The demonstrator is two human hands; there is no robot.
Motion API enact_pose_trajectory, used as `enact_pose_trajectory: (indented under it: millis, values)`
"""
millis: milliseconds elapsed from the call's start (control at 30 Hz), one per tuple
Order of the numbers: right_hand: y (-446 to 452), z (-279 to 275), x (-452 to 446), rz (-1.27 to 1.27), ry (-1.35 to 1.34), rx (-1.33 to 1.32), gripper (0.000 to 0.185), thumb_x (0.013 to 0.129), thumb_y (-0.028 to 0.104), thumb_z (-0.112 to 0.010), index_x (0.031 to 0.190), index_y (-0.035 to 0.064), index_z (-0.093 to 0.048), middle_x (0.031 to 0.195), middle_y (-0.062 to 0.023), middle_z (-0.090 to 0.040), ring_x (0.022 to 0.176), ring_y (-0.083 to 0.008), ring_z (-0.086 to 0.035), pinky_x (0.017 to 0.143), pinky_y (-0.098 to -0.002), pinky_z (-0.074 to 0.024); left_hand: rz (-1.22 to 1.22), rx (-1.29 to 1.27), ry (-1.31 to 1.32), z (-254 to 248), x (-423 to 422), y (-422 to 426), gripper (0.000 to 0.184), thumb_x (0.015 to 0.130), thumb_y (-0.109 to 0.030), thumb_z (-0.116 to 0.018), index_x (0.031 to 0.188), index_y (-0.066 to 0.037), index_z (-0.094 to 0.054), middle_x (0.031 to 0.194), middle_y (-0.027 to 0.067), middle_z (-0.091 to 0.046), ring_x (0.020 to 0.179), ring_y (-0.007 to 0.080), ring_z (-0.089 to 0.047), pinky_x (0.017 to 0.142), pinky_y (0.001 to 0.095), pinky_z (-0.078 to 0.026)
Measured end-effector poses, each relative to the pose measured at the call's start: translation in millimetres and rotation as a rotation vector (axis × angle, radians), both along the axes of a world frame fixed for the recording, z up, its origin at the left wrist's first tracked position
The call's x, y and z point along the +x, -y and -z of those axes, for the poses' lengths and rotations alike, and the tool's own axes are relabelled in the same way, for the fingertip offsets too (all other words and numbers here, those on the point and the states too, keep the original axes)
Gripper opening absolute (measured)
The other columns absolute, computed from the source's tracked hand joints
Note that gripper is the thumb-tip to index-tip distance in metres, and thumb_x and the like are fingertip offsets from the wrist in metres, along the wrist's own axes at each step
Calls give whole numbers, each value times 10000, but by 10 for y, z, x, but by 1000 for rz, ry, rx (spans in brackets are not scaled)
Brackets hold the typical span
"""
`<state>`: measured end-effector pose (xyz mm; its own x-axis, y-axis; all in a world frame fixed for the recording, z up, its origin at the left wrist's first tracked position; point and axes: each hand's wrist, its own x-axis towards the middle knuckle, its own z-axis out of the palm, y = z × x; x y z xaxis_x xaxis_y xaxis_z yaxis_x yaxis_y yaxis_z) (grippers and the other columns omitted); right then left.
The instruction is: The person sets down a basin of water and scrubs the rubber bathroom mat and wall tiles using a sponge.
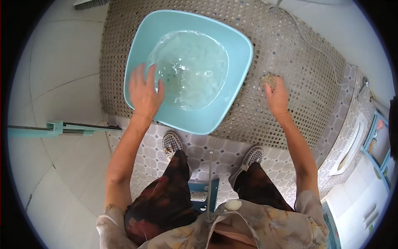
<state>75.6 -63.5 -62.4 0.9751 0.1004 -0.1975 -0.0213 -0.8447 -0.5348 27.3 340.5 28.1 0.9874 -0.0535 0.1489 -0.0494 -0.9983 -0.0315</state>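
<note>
A light blue plastic basin (238,58) holds cloudy, rippling water (195,66) with a few bubbles near its edge. Over the basin's left inner side is my left hand (145,91), fingers spread and slightly blurred, with nothing in it. To the right of the basin, my right hand (277,97) is closed round a tan, coarse scouring pad (268,80). That pad is at the perforated mat (290,54); whether it presses on the mat I cannot tell.
A squeegee-like tool with a light teal head (62,128) lies at the left. A brush (89,3) is at the top left. A thin hose (309,43) runs along the right side. My shoes (172,143) stand on patterned tiles, with a blue stool (213,195) behind them.
</note>
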Motion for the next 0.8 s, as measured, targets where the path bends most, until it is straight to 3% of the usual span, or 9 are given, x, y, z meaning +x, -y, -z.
enact_pose_trajectory:
  millis: [100, 200, 300, 367, 467, 567, 633, 667, 800]
  values:
    - [63, -222, -38, 295, -185, 307, 433, 874, 215, -608, 1257, 62, -475, 1155, -144, -578, 964, -258, -614, 749, -366, -518, -193, -295, -138, 508, 204, 22, 364, 802, -194, -622, 1107, -4, -568, 1055, 180, -601, 998, 311, -576, 864, 431, -453]
    - [-1, -370, -20, 594, -394, 602, 467, 888, 204, -600, 1315, 93, -447, 1181, -123, -565, 987, -224, -595, 731, -337, -530, -737, -976, -620, 844, 514, 118, 228, 869, -178, -541, 1012, -9, -593, 840, 126, -632, 789, 216, -619, 693, 349, -496]
    - [-19, -417, -5, 640, -479, 830, 486, 890, 191, -596, 1338, 111, -427, 1183, -112, -557, 1001, -219, -584, 725, -330, -537, -730, -1753, -920, 277, 586, 798, 171, 936, -183, -489, 863, -40, -549, 710, 28, -552, 598, 111, -501, 507, 268, -390]
    - [-71, -465, -74, 607, -547, 983, 503, 891, 183, -591, 1357, 118, -411, 1196, -112, -552, 1019, -214, -579, 727, -330, -538, -400, -1737, -977, -113, 564, 1245, 181, 944, -185, -484, 915, -31, -574, 785, 47, -590, 670, 126, -546, 560, 273, -440]
    - [-298, -460, -172, 623, -529, 1027, 508, 872, 145, -594, 1348, 106, -421, 1210, -130, -550, 998, -264, -593, 772, -364, -529, -273, -1625, -986, -576, 492, 1794, 247, 936, -197, -503, 1069, -11, -598, 901, 59, -629, 782, 146, -589, 660, 270, -492]
    - [-491, -39, -268, 333, -215, 651, 506, 842, 119, -604, 1324, 100, -452, 1234, -135, -534, 1036, -335, -559, 869, -394, -494, -57, -1296, -814, -642, 538, 1950, 300, 919, -183, -521, 1146, -3, -597, 975, 72, -646, 851, 162, -609, 738, 284, -508]
    - [-648, -161, -423, 223, 83, 280, 491, 831, 119, -609, 1304, 101, -477, 1251, -141, -511, 1078, -356, -512, 921, -400, -461, 123, -1020, -567, -421, 581, 1762, 316, 907, -174, -531, 1158, 6, -596, 999, 82, -652, 870, 171, -614, 769, 295, -507]
    - [-702, -201, -506, 168, 216, 90, 483, 826, 119, -612, 1293, 102, -490, 1259, -143, -499, 1100, -366, -489, 947, -404, -445, 116, -963, -487, -372, 586, 1659, 331, 878, -178, -545, 1144, 13, -594, 1021, 131, -641, 870, 223, -623, 789, 325, -503]
    - [-612, -233, -546, 119, 335, -4, 473, 827, 137, -624, 1284, 108, -505, 1274, -132, -457, 1130, -327, -445, 945, -395, -445, 28, -714, -351, -150, 538, 1285, 360, 837, -165, -554, 1148, 13, -586, 1120, 221, -590, 996, 340, -592, 910, 393, -452]
